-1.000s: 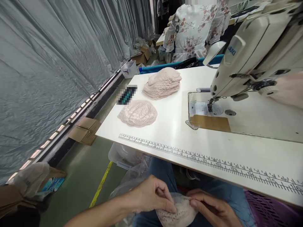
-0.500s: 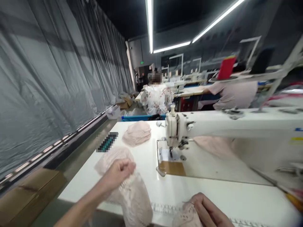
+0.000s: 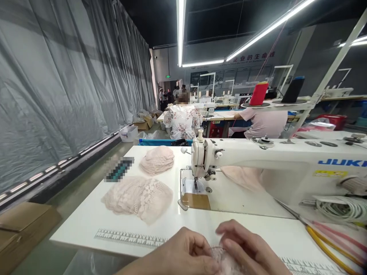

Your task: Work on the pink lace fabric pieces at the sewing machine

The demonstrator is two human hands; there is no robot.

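Note:
Both my hands meet at the bottom edge of the view, over the near edge of the white table. My left hand and my right hand pinch a small pink lace piece between their fingers; most of it is hidden. A flat pile of pink lace pieces lies on the table to the left. A taller stack of pink lace pieces sits farther back. The white sewing machine stands to the right, its needle over the plate.
A printed ruler runs along the table's near edge. Cables lie at the right. Two people sit with their backs turned at tables behind. A grey plastic curtain lines the left; cardboard boxes sit on the floor.
My left hand let go of the lace piece it held over the left pile and came back to join my right hand. The view has risen from my lap to the table.

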